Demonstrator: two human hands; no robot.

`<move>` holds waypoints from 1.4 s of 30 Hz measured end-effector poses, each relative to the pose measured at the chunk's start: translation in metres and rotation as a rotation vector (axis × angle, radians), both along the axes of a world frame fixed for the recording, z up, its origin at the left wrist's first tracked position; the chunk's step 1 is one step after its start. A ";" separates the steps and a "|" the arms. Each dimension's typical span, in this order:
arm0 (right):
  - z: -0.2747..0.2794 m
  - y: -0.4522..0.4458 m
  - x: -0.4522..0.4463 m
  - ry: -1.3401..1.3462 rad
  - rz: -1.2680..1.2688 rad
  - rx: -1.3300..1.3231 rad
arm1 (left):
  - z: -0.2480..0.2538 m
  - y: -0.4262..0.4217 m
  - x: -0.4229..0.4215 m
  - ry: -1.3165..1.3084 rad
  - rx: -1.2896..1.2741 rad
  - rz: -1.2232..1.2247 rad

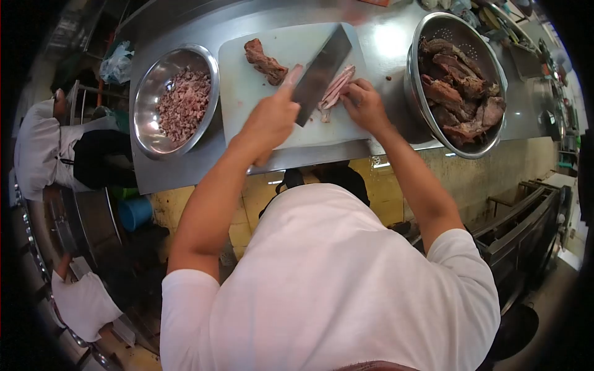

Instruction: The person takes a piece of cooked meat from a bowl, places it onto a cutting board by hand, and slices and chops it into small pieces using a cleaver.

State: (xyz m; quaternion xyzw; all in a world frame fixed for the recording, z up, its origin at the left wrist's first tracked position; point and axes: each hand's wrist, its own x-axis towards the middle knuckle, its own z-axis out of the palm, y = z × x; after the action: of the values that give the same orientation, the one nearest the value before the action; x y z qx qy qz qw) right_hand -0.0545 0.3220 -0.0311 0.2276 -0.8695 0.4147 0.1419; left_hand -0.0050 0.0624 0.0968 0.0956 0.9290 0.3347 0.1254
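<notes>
My left hand (270, 120) is wrapped round the handle of a wide-bladed cleaver (323, 74), with a finger stretched toward the blade. The blade slants over a white cutting board (238, 114), beside a strip of cooked meat (337, 88). My right hand (366, 106) pinches the right side of that strip, fingers bent, close to the blade. Further left on the board lies a darker piece of cooked meat (265, 62), touched by neither hand. Small scraps sit near the strip's lower end. The cleaver's handle is hidden in my left hand.
A steel bowl (141, 105) of chopped meat (184, 102) stands left of the board. On the right is a colander (416, 93) piled with large meat pieces (461, 93). The steel table's (266, 162) front edge runs below the board. Two people in white (40, 145) are at far left.
</notes>
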 end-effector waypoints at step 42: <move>0.005 0.005 0.019 0.025 -0.027 0.132 | 0.019 0.009 0.061 -0.096 -0.278 -0.148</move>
State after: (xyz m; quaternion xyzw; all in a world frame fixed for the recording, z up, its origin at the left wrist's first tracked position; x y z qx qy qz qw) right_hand -0.0358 0.3268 -0.0266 0.2298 -0.8961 0.3519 0.1428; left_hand 0.0556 0.0711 0.1163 0.1295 0.9498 0.1968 0.2060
